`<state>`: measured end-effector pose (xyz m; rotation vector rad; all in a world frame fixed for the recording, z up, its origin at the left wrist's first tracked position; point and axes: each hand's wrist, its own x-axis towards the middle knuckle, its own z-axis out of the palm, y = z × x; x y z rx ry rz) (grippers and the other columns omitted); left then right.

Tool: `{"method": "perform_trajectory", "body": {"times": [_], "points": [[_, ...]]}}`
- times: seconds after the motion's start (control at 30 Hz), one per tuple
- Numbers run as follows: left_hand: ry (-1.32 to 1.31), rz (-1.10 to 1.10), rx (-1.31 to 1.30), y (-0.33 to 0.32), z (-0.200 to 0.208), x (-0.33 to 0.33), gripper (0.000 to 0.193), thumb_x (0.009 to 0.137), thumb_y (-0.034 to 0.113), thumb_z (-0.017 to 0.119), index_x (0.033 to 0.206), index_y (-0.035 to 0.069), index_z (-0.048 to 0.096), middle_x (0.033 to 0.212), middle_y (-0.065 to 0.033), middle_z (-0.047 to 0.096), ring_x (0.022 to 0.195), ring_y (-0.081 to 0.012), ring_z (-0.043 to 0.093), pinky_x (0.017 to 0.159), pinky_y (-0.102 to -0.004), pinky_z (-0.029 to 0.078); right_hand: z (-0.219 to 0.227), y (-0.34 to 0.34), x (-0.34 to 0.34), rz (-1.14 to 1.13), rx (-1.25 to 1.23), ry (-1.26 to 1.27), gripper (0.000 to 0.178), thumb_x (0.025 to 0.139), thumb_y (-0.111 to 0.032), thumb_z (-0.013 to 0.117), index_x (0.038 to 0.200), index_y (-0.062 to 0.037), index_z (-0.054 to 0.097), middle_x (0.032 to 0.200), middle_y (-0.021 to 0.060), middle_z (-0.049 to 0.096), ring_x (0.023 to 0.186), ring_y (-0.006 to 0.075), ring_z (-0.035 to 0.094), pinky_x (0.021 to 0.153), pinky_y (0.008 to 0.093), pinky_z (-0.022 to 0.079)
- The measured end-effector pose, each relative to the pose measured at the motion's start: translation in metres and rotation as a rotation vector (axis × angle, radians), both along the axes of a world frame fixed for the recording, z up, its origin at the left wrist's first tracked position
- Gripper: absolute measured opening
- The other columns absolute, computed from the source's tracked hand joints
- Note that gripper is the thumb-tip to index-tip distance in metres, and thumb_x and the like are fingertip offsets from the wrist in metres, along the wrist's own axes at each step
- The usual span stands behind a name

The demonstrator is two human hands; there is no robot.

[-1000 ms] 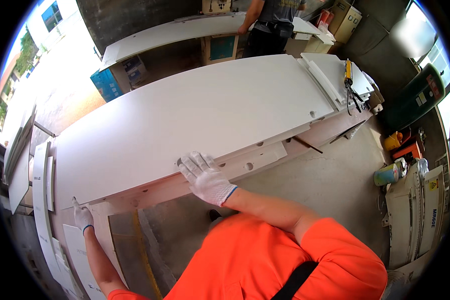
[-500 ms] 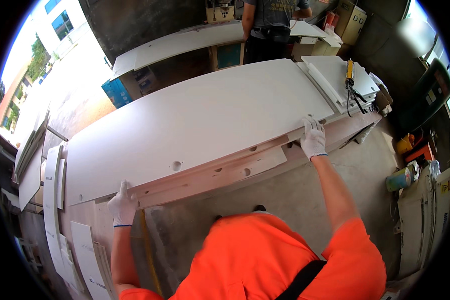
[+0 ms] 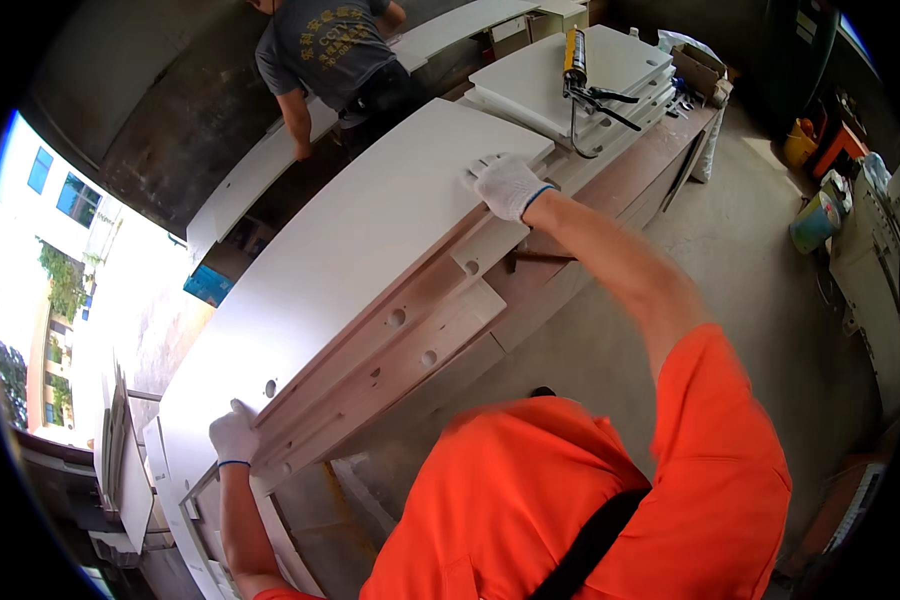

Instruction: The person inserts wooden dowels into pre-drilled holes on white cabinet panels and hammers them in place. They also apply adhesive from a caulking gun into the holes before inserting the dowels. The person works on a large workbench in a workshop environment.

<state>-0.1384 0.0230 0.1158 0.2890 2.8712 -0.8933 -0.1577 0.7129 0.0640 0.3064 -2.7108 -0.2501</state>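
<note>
A long white panel (image 3: 360, 230) with round holes along its near edge lies on top of other white boards. My left hand (image 3: 234, 434), in a white knit glove, grips the panel's near edge toward its left end, thumb on top and the other fingers hidden beneath. Near the right end, my gloved right hand (image 3: 510, 187) holds the same edge, its fingers bent over the top face and its thumb hidden. Below, a lower board (image 3: 450, 335) with round holes sticks out toward me.
A caulking gun (image 3: 578, 70) rests on a stack of smaller white panels (image 3: 620, 62) at the right. Across the panel, a person (image 3: 335, 60) stands by a long bench (image 3: 225, 205). A paint can (image 3: 815, 222) stands on the floor (image 3: 670, 270) at right.
My view has turned, so the panel now slants more steeply. My right hand reaches further over the panel's top face. More of the holed boards underneath shows.
</note>
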Motion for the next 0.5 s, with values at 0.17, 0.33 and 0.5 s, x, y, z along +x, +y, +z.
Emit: {"method": "perform_trajectory", "body": {"times": [0.17,0.33,0.5], "points": [[0.009,-0.090,-0.018,0.010,0.053,-0.014,0.038,0.085,0.023,0.069,0.114,-0.001,0.067,0.080,-0.0179,0.076,0.079,-0.0380,0.077,0.075,-0.0505,0.059,0.033,0.017,-0.031,0.023,-0.141,-0.136,0.021,0.084,-0.010,0.072,0.103,-0.0061,0.080,0.097,0.0186,0.079,0.096,0.0379,0.077,0.084,0.0482,0.061],[0.030,-0.103,-0.012,0.008,0.034,-0.011,0.038,0.084,0.022,0.067,0.113,-0.001,0.068,0.082,-0.0177,0.077,0.080,-0.0369,0.078,0.075,-0.0497,0.059,0.030,0.016,-0.017,-0.043,-0.097,-0.193,0.025,0.082,-0.013,0.076,0.107,-0.0077,0.074,0.111,0.0125,0.076,0.107,0.0337,0.073,0.093,0.0462,0.058],[-0.118,-0.030,0.082,0.017,-0.030,0.034,0.053,0.090,0.035,0.072,0.133,0.004,0.062,0.090,-0.0208,0.078,0.083,-0.0400,0.077,0.080,-0.0559,0.058,-0.069,0.006,0.074,0.046,-0.500,0.328,0.032,0.089,-0.012,0.068,0.120,-0.0096,0.071,0.132,0.0122,0.064,0.130,0.0315,0.060,0.116,0.0496,0.046]]}}
